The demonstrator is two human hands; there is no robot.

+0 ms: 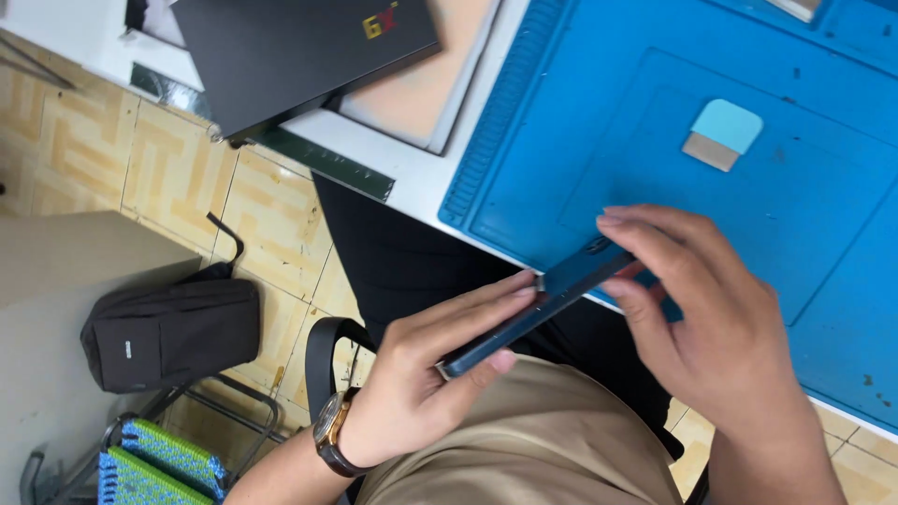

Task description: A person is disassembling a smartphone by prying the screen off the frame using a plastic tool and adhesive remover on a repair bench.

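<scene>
While the phone [543, 304] hangs edge-on between both hands, just off the near edge of the blue mat [804, 243] and above the lap, there is only the head view to go on. The left hand [426, 374] has its fingers closed around the lower end, thumb underneath and fingertips along the top edge. The right hand [711, 318] is pinched on the upper end, forefinger curled over the top, thumb pressing from below. Both grips are clamped on the phone, and it is tilted, lower end toward the person's body.

The risk as I read it: the phone is held by its thin edges over open air, not over the mat. If either pinch slackens or the fingers slide on the smooth side, it could drop past the knee to the tiled floor [178, 178]. Pressure from opposite ends could also flex it.

Now the surface. The mat lies on a white table [421, 182], with a small light-blue scraper [722, 134] resting on it well apart from the hands. A black box [299, 51] sits at the far corner of the table. Down on the floor a black bag [168, 332] leans by a chair with a green-and-blue woven seat [159, 463]. A wristwatch [332, 432] shows on the left wrist.
</scene>
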